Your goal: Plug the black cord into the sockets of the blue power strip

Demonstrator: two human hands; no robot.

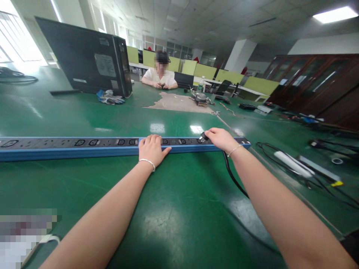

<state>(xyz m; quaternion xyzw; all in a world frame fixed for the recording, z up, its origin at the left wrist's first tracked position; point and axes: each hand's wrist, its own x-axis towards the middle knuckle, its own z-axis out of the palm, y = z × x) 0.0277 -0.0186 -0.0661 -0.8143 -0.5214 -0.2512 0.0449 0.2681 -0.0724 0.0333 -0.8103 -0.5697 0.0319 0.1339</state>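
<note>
A long blue and black power strip [70, 154] with a row of sockets runs across the green table. My left hand [151, 150] lies over its middle, fingers across the top and over the far edge, thumb along the front side. My right hand [222, 139] is closed around a black power plug [203, 137], whose metal prongs point left and down. The plug is just above the sockets near the strip's right end; whether it touches them I cannot tell. Its black cable [232, 175] hangs below my right hand and passes under my forearm.
A black computer case [92, 59] stands at the back left, with gloves [110, 97] beside it. Across the table sits a person [161, 76] with both hands together. Cables and a white bar [293, 164] lie at the right. A bottle [201, 84] stands further back.
</note>
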